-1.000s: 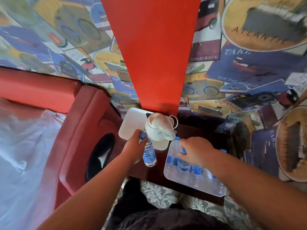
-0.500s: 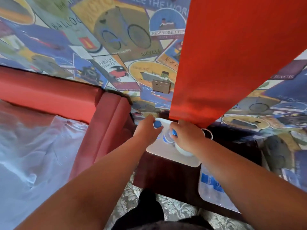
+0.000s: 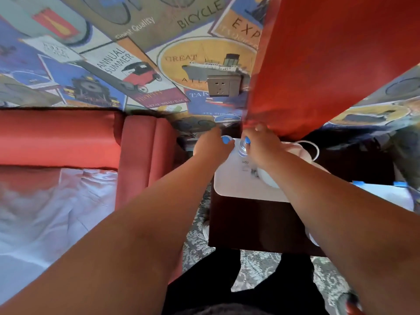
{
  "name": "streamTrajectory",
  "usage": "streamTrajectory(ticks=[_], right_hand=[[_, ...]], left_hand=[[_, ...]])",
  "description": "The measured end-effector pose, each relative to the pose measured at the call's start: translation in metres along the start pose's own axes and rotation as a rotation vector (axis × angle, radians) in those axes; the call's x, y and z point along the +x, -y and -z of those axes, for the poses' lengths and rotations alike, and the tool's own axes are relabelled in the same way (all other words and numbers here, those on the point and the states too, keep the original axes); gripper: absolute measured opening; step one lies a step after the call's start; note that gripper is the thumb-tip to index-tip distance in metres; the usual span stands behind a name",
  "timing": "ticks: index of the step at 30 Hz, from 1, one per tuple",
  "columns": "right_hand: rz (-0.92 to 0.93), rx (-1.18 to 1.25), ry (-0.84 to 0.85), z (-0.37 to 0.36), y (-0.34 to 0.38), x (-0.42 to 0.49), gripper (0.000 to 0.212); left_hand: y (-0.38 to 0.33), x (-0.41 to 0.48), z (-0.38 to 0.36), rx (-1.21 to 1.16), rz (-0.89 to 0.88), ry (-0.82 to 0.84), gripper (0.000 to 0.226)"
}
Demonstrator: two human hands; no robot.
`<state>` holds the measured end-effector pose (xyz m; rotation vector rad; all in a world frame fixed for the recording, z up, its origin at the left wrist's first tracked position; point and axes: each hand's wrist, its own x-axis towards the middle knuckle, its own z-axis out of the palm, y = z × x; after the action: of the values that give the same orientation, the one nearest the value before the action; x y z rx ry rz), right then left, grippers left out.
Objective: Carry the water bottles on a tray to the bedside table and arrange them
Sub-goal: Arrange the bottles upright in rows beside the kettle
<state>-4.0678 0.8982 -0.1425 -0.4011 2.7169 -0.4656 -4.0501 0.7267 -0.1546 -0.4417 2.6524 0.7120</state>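
Note:
My left hand (image 3: 212, 146) grips a water bottle whose blue cap (image 3: 226, 140) shows above my fingers, at the far left corner of the dark bedside table (image 3: 254, 223). My right hand (image 3: 261, 144) holds a second bottle (image 3: 242, 149) with a blue cap, close beside the first. Both bottles stand upright over the back of a white tray (image 3: 236, 183). A clear tray (image 3: 386, 196) with more blue-capped bottles lies at the table's right edge, mostly cut off.
A white kettle (image 3: 304, 153) sits on the white tray under my right forearm. A red hanging panel (image 3: 329, 64) hangs just above the hands. A wall socket (image 3: 223, 85) is on the poster wall. The red bed frame (image 3: 141, 160) stands left of the table.
Both hands have carried a bottle each from the table's front and the clear tray to the back left corner. The view has shifted left and closer.

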Motion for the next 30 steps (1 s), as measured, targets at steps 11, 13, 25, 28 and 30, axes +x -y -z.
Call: streamTrajectory(ticks=[11,13,25,28,30], right_hand=[[-0.022,-0.042,0.033,0.007,-0.009,-0.018,0.067],[-0.008,-0.007,0.020,0.011,-0.015,-0.031,0.066],[0.054,0.117,0.045,0.028,-0.163,-0.206,0.019],[-0.031,0.096,0.082,0.030,-0.222,-0.238,0.019],[-0.105,0.078,0.091,0.029,-0.260,-0.254,0.020]], left_hand=[[-0.016,0.002,-0.002,0.091,-0.061,-0.051,0.041],[-0.018,-0.004,-0.003,0.111,-0.035,-0.043,0.043],[-0.066,-0.130,-0.081,0.177,0.067,0.136,0.027],[-0.108,-0.161,-0.126,0.171,0.006,0.229,0.028],[-0.140,-0.176,-0.156,0.165,-0.035,0.293,0.030]])
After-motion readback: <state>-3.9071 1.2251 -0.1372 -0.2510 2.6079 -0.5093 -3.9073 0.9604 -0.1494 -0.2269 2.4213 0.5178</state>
